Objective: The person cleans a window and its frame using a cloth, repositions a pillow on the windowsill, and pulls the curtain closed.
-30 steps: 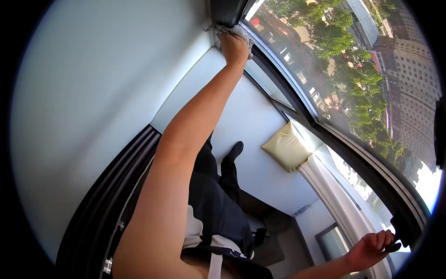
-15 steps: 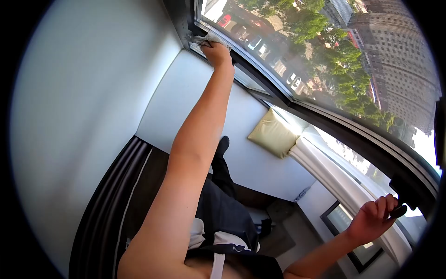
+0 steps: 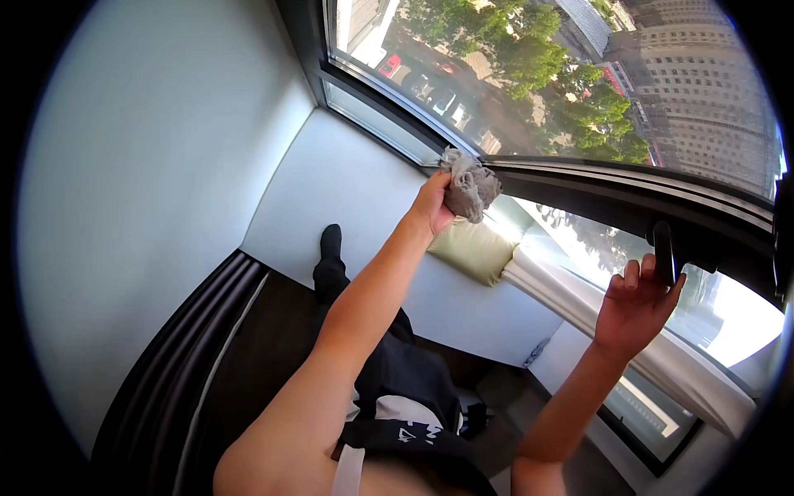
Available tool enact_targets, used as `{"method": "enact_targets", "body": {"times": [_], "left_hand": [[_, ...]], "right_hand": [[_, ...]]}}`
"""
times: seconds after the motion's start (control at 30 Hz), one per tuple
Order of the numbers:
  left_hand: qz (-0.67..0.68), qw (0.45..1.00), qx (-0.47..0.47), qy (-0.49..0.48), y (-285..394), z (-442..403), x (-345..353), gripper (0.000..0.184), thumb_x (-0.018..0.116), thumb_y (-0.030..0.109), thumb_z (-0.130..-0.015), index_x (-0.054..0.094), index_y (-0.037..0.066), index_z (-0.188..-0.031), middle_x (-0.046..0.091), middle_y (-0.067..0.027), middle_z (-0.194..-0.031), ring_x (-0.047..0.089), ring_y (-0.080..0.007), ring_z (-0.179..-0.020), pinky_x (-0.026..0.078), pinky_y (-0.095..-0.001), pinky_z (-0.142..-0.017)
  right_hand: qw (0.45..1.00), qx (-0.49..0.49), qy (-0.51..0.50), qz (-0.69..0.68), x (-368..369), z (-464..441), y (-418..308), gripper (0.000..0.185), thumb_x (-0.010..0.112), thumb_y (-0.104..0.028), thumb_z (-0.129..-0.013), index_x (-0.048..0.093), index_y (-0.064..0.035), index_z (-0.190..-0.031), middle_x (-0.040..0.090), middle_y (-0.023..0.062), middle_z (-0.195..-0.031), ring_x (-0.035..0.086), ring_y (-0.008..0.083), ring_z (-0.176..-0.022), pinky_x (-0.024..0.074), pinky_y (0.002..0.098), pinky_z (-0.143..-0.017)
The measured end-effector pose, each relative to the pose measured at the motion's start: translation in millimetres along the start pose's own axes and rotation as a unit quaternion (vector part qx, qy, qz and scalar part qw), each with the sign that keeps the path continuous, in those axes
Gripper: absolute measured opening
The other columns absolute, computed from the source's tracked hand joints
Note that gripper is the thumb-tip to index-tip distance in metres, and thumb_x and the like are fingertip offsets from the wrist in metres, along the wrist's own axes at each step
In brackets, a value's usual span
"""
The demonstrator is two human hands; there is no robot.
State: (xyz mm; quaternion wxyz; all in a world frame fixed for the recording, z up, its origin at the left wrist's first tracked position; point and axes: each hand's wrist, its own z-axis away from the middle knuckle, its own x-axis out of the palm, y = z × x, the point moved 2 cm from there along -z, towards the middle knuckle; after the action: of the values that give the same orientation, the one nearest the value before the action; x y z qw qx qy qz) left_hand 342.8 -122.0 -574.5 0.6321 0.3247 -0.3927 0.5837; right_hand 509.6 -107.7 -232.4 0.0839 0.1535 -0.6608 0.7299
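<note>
My left hand [image 3: 437, 202] is closed around a crumpled grey cloth [image 3: 471, 188], holding it by the lower rail of the dark window frame [image 3: 571, 183]. Whether the cloth touches the frame I cannot tell. To the right, my right hand [image 3: 633, 318] has its fingers and thumb around a black window handle [image 3: 664, 255], which points roughly upright in the view. Large panes of window glass [image 3: 513, 91] fill the upper right, with trees, cars and buildings far below.
One dark-clad foot [image 3: 331, 241] stands on the white sill ledge [image 3: 289, 194]. A pale yellow cushion [image 3: 473, 252] and a bunched white curtain [image 3: 571, 306] lie along the window side. A white wall [image 3: 149, 165] rises at left, above dark curtain folds [image 3: 182, 364].
My left hand has brought the cloth from the frame's far left corner rightward and nearer. The handle at my right hand has swung from nearly level to upright. My foot appears further left.
</note>
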Motion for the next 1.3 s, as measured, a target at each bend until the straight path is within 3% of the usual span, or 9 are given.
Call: {"method": "enact_targets", "body": {"times": [0.37, 0.5, 0.63, 0.7, 0.87, 0.9, 1.03, 1.17, 1.3], "left_hand": [[0.116, 0.981, -0.029, -0.150, 26.2, 112.6, 30.1, 0.050, 0.032, 0.033, -0.106, 0.045, 0.006, -0.146, 0.053, -0.0150, -0.145, 0.052, -0.0348, -0.132, 0.041, -0.0517, -0.113], [0.117, 0.987, -0.011, -0.107, 27.4, 148.5, 29.6, 0.045, 0.037, 0.029, -0.107, 0.044, 0.006, -0.146, 0.054, -0.0142, -0.143, 0.055, -0.0332, -0.128, 0.045, -0.0498, -0.110], [-0.108, 0.991, 0.062, 0.050, 17.0, 159.8, 41.1, 0.040, 0.057, 0.001, -0.095, 0.053, 0.005, -0.134, 0.064, -0.0092, -0.122, 0.064, -0.0255, -0.110, 0.053, -0.0417, -0.098], [-0.556, 0.817, 0.151, 0.039, 18.0, 155.0, 10.1, 0.049, 0.061, -0.001, -0.091, 0.049, 0.003, -0.139, 0.062, -0.0109, -0.130, 0.065, -0.0249, -0.114, 0.052, -0.0380, -0.099], [-0.327, 0.943, 0.026, 0.058, 40.1, 177.3, -1.8, 0.049, 0.056, -0.001, -0.091, 0.049, 0.006, -0.139, 0.064, -0.0095, -0.126, 0.065, -0.0239, -0.113, 0.052, -0.0401, -0.099], [-0.132, 0.990, 0.038, 0.027, 42.1, 184.8, 1.3, 0.045, 0.054, 0.012, -0.098, 0.047, 0.010, -0.142, 0.063, -0.0105, -0.128, 0.064, -0.0268, -0.116, 0.052, -0.0472, -0.099], [0.026, 0.996, -0.054, -0.073, 9.1, 165.6, -7.2, 0.046, 0.048, 0.030, -0.102, 0.047, 0.010, -0.143, 0.058, -0.0107, -0.132, 0.057, -0.0276, -0.123, 0.048, -0.0551, -0.104], [0.018, 0.998, -0.027, 0.053, -23.2, 143.0, 26.2, 0.040, 0.043, 0.037, -0.105, 0.056, 0.008, -0.130, 0.067, -0.0118, -0.115, 0.068, -0.0249, -0.089, 0.057, -0.0360, -0.078], [-0.122, 0.976, 0.120, 0.136, -33.7, 59.2, 46.0, 0.040, 0.044, 0.037, -0.105, 0.057, 0.005, -0.124, 0.069, -0.0072, -0.106, 0.067, -0.0203, -0.091, 0.056, -0.0345, -0.079]], "right_hand": [[0.997, 0.042, 0.052, -0.024, -15.1, 17.0, 38.7, 0.055, 0.034, -0.055, -0.105, 0.062, -0.0082, -0.101, 0.067, 0.0080, -0.095, 0.062, 0.0206, -0.081, 0.0504, 0.0318, -0.069], [0.957, 0.207, 0.045, 0.200, -19.3, 55.9, 157.1, 0.064, 0.045, -0.055, -0.101, 0.042, -0.0080, -0.144, 0.058, 0.0085, -0.129, 0.059, 0.0228, -0.116, 0.0452, 0.0424, -0.101], [0.911, 0.400, -0.094, 0.030, 7.1, 93.8, 194.2, 0.073, 0.063, -0.043, -0.096, 0.031, -0.0084, -0.151, 0.051, 0.0068, -0.144, 0.056, 0.0214, -0.124, 0.0500, 0.0437, -0.099], [0.901, 0.424, -0.074, 0.054, 5.2, 93.1, 198.1, 0.062, 0.068, -0.022, -0.093, 0.039, -0.0059, -0.145, 0.055, 0.0081, -0.139, 0.060, 0.0204, -0.118, 0.0547, 0.0426, -0.093], [0.921, 0.172, -0.149, 0.318, 4.2, 58.5, 198.5, 0.034, 0.059, 0.002, -0.087, 0.062, -0.0016, -0.120, 0.065, 0.0085, -0.118, 0.067, 0.0236, -0.098, 0.0558, 0.0356, -0.082], [0.875, 0.015, -0.213, 0.435, 10.8, 56.5, 187.3, 0.035, 0.059, 0.004, -0.083, 0.064, -0.0026, -0.118, 0.065, 0.0092, -0.117, 0.069, 0.0254, -0.091, 0.0561, 0.0343, -0.077], [0.689, -0.052, -0.326, 0.645, 39.1, 64.7, 164.7, 0.036, 0.066, -0.005, -0.080, 0.063, -0.0033, -0.116, 0.060, 0.0117, -0.130, 0.060, 0.0379, -0.110, 0.0538, 0.0430, -0.086], [0.710, -0.026, -0.357, 0.606, 53.9, 77.7, 144.3, 0.053, 0.071, -0.013, -0.084, 0.058, -0.0054, -0.134, 0.054, 0.0194, -0.140, 0.055, 0.0386, -0.124, 0.0488, 0.0432, -0.100], [0.760, -0.221, -0.132, 0.596, 44.6, 67.3, 47.2, 0.039, 0.067, 0.000, -0.083, 0.065, -0.0004, -0.122, 0.059, 0.0208, -0.132, 0.059, 0.0358, -0.121, 0.0491, 0.0444, -0.100]]}}
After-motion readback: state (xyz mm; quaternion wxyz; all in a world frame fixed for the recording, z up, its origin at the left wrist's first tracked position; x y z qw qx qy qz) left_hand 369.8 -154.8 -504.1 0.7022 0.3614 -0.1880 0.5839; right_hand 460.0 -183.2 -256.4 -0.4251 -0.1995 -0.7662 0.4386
